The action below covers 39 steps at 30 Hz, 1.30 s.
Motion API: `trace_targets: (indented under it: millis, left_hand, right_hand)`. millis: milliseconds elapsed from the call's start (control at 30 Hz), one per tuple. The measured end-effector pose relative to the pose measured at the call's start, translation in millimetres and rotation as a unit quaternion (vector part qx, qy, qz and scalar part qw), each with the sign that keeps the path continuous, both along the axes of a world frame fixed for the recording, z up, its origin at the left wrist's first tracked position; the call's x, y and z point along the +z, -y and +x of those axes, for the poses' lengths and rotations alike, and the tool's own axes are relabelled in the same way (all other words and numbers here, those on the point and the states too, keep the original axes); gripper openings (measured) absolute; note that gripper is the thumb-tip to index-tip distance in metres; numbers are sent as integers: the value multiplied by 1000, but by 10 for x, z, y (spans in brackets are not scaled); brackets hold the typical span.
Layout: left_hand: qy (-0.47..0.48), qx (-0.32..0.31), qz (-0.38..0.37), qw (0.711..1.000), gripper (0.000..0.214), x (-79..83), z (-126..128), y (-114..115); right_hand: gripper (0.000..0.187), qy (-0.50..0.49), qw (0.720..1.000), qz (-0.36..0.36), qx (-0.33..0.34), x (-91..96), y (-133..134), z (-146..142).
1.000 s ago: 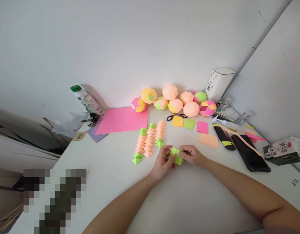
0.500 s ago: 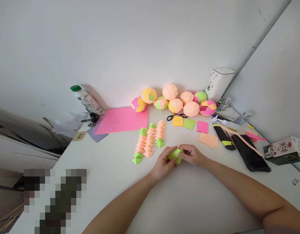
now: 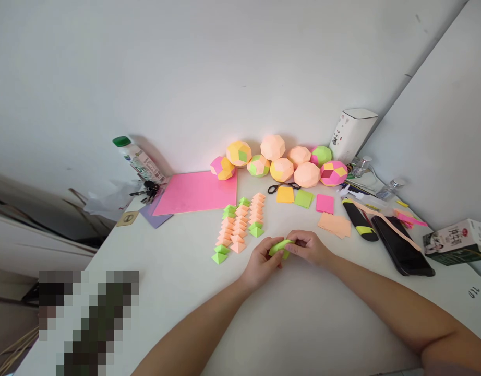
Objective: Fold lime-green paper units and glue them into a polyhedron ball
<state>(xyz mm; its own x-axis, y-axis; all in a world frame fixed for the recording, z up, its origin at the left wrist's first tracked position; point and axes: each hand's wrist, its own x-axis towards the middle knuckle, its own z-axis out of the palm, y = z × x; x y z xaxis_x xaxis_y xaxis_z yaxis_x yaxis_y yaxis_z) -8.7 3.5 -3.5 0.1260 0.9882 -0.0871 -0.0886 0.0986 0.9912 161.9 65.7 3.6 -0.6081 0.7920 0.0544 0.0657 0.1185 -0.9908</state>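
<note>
Both my hands meet over the middle of the white table (image 3: 178, 282). Between them is a small green folded paper piece (image 3: 279, 247), curled over. My left hand (image 3: 260, 263) pinches its left side with closed fingers. My right hand (image 3: 309, 248) pinches its right side, fingers pressed together. Just left of my hands lie rows of folded peach and green paper units (image 3: 240, 224).
Several paper polyhedron balls (image 3: 287, 164) line the wall, with a pink sheet (image 3: 197, 192), scissors (image 3: 281, 187), coloured paper squares (image 3: 303, 198), a peach paper stack (image 3: 334, 225). Right: a phone (image 3: 400, 244), a marker (image 3: 360, 222), a milk carton (image 3: 457, 241). A bottle (image 3: 136, 156) and keys (image 3: 146, 192) lie left.
The green paper has gone from a flatter, open shape to a curled, pressed-together one between my fingers. My hands stayed in the same spot.
</note>
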Motion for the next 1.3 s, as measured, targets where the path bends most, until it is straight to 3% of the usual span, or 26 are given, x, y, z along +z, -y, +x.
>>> trace_targets:
  millis: [467,1300]
  left_hand:
    - [-73,-23,2,997,38,159,10,48]
    - [-106,-30,23,994,38,180,1,34]
  right_hand:
    - [28,-6,996,-83,-43,-48,-21,-4]
    - [28,-16,994,-97,-46,30,-43,-6]
